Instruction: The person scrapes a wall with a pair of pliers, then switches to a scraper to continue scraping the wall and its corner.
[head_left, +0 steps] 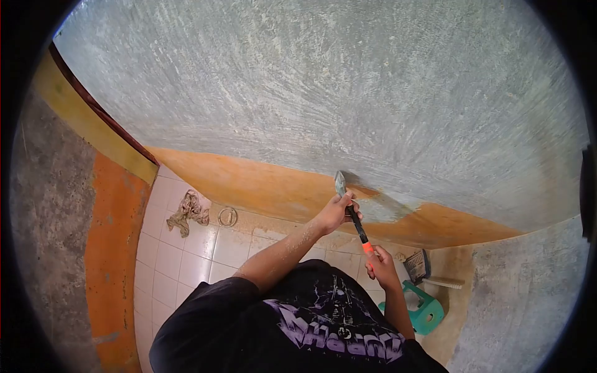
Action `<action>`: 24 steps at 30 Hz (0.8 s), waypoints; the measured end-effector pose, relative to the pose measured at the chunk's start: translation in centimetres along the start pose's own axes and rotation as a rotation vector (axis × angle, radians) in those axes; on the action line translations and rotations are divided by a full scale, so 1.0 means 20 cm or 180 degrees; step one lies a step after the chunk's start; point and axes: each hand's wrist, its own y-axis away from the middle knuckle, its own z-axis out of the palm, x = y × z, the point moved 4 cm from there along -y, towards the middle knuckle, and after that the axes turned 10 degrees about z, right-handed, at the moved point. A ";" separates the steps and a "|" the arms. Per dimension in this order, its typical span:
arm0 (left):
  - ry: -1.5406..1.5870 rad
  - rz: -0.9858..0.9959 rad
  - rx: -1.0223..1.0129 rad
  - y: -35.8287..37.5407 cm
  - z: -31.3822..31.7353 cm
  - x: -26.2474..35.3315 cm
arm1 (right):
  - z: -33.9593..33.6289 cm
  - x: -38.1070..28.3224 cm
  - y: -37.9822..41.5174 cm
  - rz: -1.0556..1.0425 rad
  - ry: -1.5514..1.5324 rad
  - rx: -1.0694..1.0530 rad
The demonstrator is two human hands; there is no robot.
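Note:
A long-handled scraper (359, 227) with a black shaft and an orange grip slants between both hands. Its grey metal head (340, 183) is against or very near the wall, at the border of grey surface and orange paint (273, 180). Near the head, my left hand (339, 212) is closed round the upper shaft. Lower down, my right hand (380, 264) grips the orange part of the handle. Just right of the head, a bare grey patch (379, 210) shows within the orange band.
On the tiled floor (168, 258) lie a crumpled cloth (188, 212) and a small ring-shaped item (227, 217). A green plastic stool (429, 314) stands at the lower right, beside a dark slotted object (417, 265) and a pale bar (444, 283). An orange-painted wall edge (115, 248) rises at the left.

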 end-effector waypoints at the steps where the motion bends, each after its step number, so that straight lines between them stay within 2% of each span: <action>1: 0.0018 -0.0010 -0.0002 0.00 0.01 -0.01 | 0.00 0.01 0.01 -0.0014 -0.0002 -0.0020; 6: 0.0467 0.0100 0.0153 -0.04 0.07 -0.04 | -0.02 -0.01 0.04 0.0016 -0.0074 -0.0026; 9: 0.0673 0.0295 0.0411 -0.04 0.10 -0.05 | -0.05 0.08 -0.04 -0.0335 0.0332 0.0376; 13: 0.0577 0.0637 0.0621 -0.04 0.12 -0.10 | -0.02 0.13 -0.08 -0.0546 0.0174 0.0177; 17: 0.0537 0.0989 0.0925 -0.03 0.17 -0.10 | -0.06 0.14 -0.12 -0.0341 -0.0100 -0.0072; 20: 0.0877 0.1201 0.1099 -0.03 0.20 -0.14 | -0.08 0.10 -0.11 -0.0345 0.0173 0.0008; 24: 0.0834 0.1247 0.1151 -0.07 0.18 -0.16 | -0.11 0.09 -0.13 -0.0290 0.0191 -0.0028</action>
